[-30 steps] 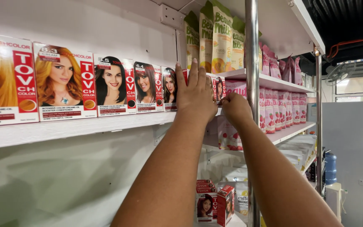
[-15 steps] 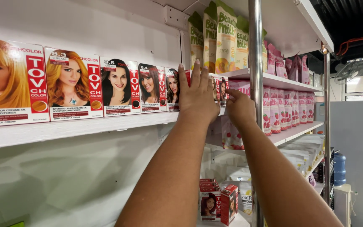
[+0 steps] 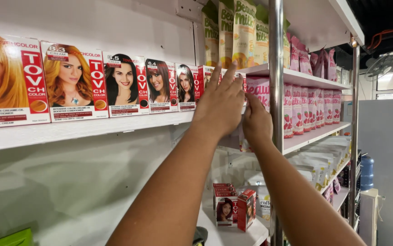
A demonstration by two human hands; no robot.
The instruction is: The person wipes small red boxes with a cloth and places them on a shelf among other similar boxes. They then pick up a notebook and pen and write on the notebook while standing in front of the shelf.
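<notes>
Red-and-white cardboard fronts the head view: a row of hair-dye boxes (image 3: pixel 128 84) stands upright, face out, along a white shelf (image 3: pixel 69 130) at about the height of my raised arms. My left hand (image 3: pixel 221 107) is spread flat, fingers up, against the last boxes at the right end of the row (image 3: pixel 205 77), where the shelf meets a chrome upright post (image 3: pixel 276 114). The palm covers those boxes, so I cannot tell whether any finger has curled round an edge; it looks to me like a press rather than a pinch. My right hand (image 3: pixel 256 120) sits just beside it, touching it at the knuckles, fingers loosely bent and tucked behind the left; what it has hold of, if anything, is hidden.

Past the post, pink pouches (image 3: pixel 312 107) fill a second white shelf, with green-and-cream pouches (image 3: pixel 235 29) standing above. Lower down, more small red boxes (image 3: pixel 233 205) sit near a shelf edge, well apart from my hands.

By my judgement these end boxes will be light and thin-walled, stiff along the folds but easy to dent on the broad printed faces, and their glossy coat may slide under a flat palm. I would take one by its two narrow sides, thumb opposite fingers, near the middle of its height, and keep pressure off the front panel. Standing close together, they could topple like dominoes if nudged sideways.
</notes>
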